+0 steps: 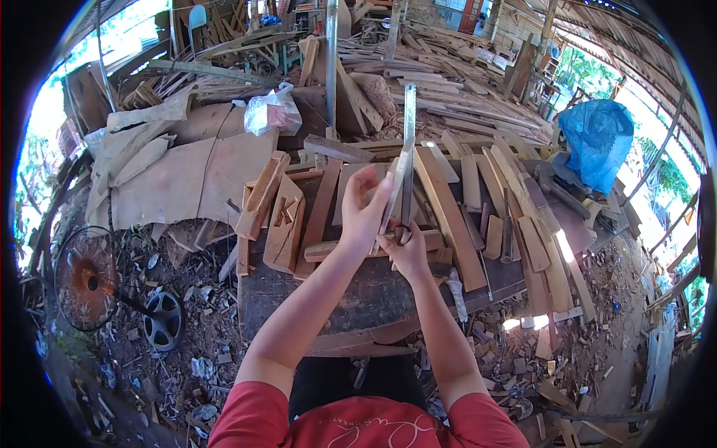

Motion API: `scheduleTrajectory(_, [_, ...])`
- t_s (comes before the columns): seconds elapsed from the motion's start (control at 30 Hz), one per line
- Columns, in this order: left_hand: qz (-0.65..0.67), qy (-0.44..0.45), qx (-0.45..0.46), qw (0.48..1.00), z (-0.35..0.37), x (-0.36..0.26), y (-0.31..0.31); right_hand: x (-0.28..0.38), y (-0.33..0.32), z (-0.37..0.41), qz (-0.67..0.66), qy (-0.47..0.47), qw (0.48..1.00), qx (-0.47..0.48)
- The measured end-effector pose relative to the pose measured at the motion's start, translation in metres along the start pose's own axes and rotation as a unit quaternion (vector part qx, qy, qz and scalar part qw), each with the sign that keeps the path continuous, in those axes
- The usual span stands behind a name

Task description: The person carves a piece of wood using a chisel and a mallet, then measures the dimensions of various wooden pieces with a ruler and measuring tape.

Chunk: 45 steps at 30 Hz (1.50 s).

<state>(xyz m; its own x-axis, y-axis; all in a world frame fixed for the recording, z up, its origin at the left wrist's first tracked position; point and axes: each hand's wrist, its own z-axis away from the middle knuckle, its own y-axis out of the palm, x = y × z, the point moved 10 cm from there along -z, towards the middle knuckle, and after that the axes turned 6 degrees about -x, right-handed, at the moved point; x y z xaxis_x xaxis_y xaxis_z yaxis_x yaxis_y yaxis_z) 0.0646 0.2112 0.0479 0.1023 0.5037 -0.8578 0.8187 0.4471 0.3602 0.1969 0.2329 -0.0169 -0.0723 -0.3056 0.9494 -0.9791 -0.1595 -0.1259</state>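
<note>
On the dark, worn wooden bench [299, 310], head view: one chunky tan wooden block with a K-shaped mark [286, 216], toward the left edge; one long brown plank [452, 224], slanting in from the far edge; one light-brown wooden bar [328, 249], crosswise, part covered by the right hand [407, 254]. Beyond the far edge: one white plastic bag [272, 112]; one upright grey metal pole [331, 63]. Beyond the far right corner: one crumpled blue plastic sheet [597, 142]. Grip: the left hand [364, 207], thumb and fingers closed on a thin pale strip [401, 173]; the right hand, fingers folded about the lower end of a long narrow upright bar, shiny at top, dark below [409, 123], above the bench. Whether strip and bar join: cannot tell.
</note>
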Motion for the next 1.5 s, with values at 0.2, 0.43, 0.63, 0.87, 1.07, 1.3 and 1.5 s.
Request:
scheduleTrajectory(0.2, [0.084, -0.097, 0.092, 0.988, 0.009, 0.02, -0.003, -0.005, 0.001, 0.001, -0.041, 0.018, 0.999, 0.024])
scheduleTrajectory(0.43, [0.071, -0.047, 0.224, 0.971, 0.015, 0.02, 0.007, -0.003, 0.011, -0.001, -0.084, 0.01, 0.994, 0.072])
scheduleTrajectory(0.63, [0.032, 0.011, 0.204, 0.978, 0.016, 0.017, 0.003, -0.008, 0.014, 0.003, -0.073, 0.061, 0.989, 0.112])
scheduleTrajectory(0.87, [0.027, 0.009, 0.19, 0.981, 0.016, 0.012, 0.004, -0.007, 0.013, 0.003, -0.053, 0.048, 0.992, 0.104])
scheduleTrajectory(1.07, [0.07, -0.022, 0.192, 0.979, 0.018, 0.014, 0.006, -0.014, 0.012, 0.003, -0.031, 0.063, 0.992, 0.103])
scheduleTrajectory(1.3, [0.089, -0.055, 0.191, 0.976, 0.023, 0.006, 0.01, -0.011, 0.005, 0.0, -0.065, 0.067, 0.993, 0.067])
scheduleTrajectory(1.5, [0.01, -0.009, 0.198, 0.98, 0.025, 0.011, 0.014, 0.016, -0.066, -0.017, -0.135, 0.041, 0.989, -0.044])
